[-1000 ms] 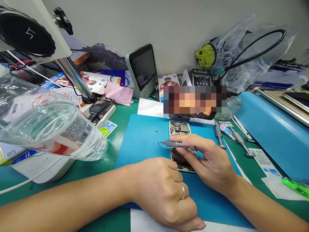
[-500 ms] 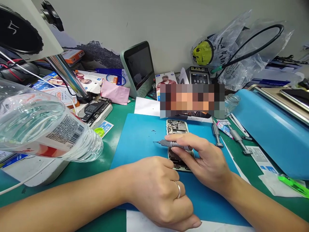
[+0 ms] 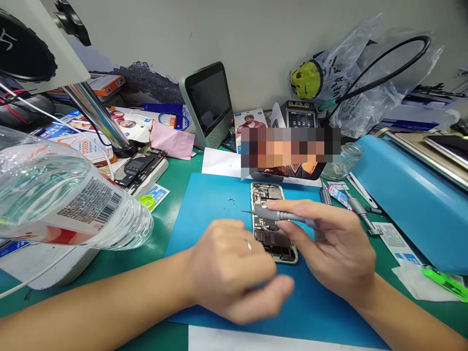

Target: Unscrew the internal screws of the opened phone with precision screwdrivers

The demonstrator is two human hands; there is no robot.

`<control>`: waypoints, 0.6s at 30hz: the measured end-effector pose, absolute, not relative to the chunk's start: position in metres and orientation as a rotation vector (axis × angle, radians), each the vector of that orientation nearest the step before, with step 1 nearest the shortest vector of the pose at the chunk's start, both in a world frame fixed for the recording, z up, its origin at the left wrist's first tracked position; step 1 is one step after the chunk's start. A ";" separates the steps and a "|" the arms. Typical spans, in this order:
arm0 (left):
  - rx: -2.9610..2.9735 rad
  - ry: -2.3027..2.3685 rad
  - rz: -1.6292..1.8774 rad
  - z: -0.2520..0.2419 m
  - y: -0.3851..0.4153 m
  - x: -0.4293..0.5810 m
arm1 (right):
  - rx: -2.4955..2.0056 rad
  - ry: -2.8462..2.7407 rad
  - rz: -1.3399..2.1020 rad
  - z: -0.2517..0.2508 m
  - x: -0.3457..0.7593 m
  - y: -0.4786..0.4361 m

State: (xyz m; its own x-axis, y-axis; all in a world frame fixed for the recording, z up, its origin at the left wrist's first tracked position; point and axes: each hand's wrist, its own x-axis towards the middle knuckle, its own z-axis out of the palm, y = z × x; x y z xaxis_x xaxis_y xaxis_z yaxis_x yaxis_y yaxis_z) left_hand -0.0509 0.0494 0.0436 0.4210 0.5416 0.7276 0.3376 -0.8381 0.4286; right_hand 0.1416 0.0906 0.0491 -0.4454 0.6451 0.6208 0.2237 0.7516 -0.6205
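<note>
My right hand point(image 3: 334, 248) grips a grey precision screwdriver point(image 3: 283, 215) between thumb and fingers, its thin tip pointing left. The screwdriver crosses above an opened phone point(image 3: 274, 239), whose circuit boards and inner parts show. My left hand point(image 3: 237, 273) is curled closed, ring on one finger, back of the hand up, just left of and below the phone. Its palm side is hidden, so I cannot see what, if anything, is inside. Several tiny dark pieces, perhaps screws point(image 3: 230, 199), lie on the blue mat point(image 3: 204, 204) left of the phone.
A tilted water bottle point(image 3: 80, 195) fills the left side, near a metal stand point(image 3: 98, 114). Another opened phone point(image 3: 141, 168) lies behind it. Rightward are a grey screwdriver point(image 3: 360, 209), a glass jar point(image 3: 347, 161), a green-handled tool point(image 3: 444, 282) and a blue case point(image 3: 409, 204). A screen device point(image 3: 208, 105) stands behind.
My right hand has moved right, still holding the screwdriver, uncovering more of the phone. My left hand has risen and shifted slightly left, staying curled.
</note>
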 end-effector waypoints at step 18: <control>2.160 1.116 1.176 0.045 0.062 -0.055 | -0.626 -1.704 0.585 0.060 0.158 0.085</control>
State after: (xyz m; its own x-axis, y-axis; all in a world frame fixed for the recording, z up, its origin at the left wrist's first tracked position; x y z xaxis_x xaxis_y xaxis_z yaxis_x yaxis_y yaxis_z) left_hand -0.0549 0.0620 0.0446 0.3142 0.8151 0.4868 0.4435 -0.5794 0.6838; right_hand 0.1581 0.0849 0.0599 -0.1866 0.6793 0.7097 0.1002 0.7318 -0.6741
